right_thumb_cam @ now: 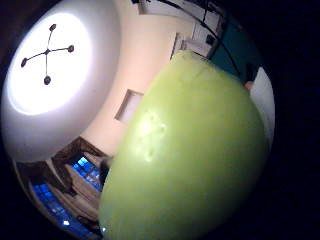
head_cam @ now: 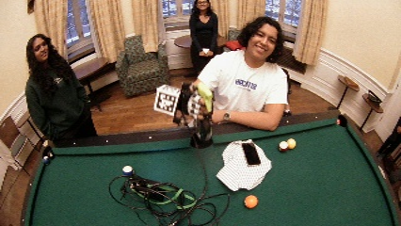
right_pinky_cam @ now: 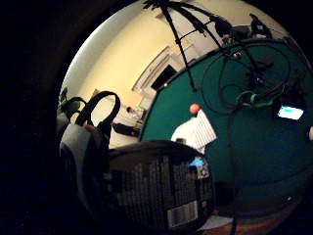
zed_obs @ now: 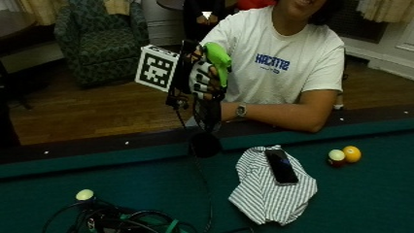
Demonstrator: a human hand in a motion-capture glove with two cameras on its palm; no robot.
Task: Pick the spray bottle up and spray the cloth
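Above the pool table point(zed_obs: 362, 194), hands point(zed_obs: 202, 77) grip the upright spray bottle point(zed_obs: 210, 104), nozzle apparently facing the cloth point(zed_obs: 268, 194).

The spray bottle's green top point(right_thumb_cam: 195, 160) is right up against the palm, with a round ceiling light point(right_thumb_cam: 47, 75) well beyond it and blue-lit windows point(right_thumb_cam: 60, 200) nearby.

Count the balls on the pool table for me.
4. Two sit together by the far rail: a yellow ball and a red-and-white ball. An orange ball lies near the cloth. A pale ball lies by the cables. Others may be hidden.
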